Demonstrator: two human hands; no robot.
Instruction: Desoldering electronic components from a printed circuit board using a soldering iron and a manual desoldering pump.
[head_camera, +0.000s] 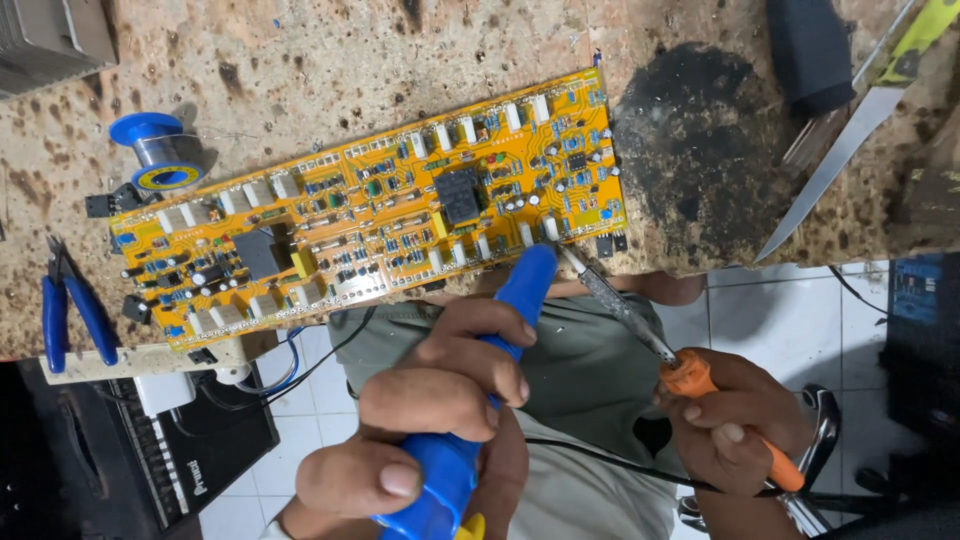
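- The left hand (430, 400) is wrapped tightly around a blue desoldering pump (480, 390), fingers curled over the barrel and the thumb low on the body near a yellow end piece.
- The pump's rounded blue tip reaches up to the near edge of a long orange circuit board (370, 205), close to the board's right end.
- The right hand (735, 420) is closed on the orange handle of a soldering iron (650, 335), held like a pen, with a black cord trailing from the handle across the person's lap.
- The iron's metal shaft slants up and to the left; its tip sits at the board's near edge, just beside the pump's tip.
- The board lies flat on a worn, scorched surface (330, 70), slanted, its right end farther from the person than its left, and is crowded with white block resistors, two black relays and many small parts.
- A blue spool of solder wire (160, 150) stands on the surface just beyond the board's left end.
- Blue-handled pliers (68, 315) lie at the left edge of the surface, apart from the board.
- A knife blade (840, 160) lies on the surface at the far right, well apart from both hands.
- White floor tiles (770, 310) show below the surface's edge.
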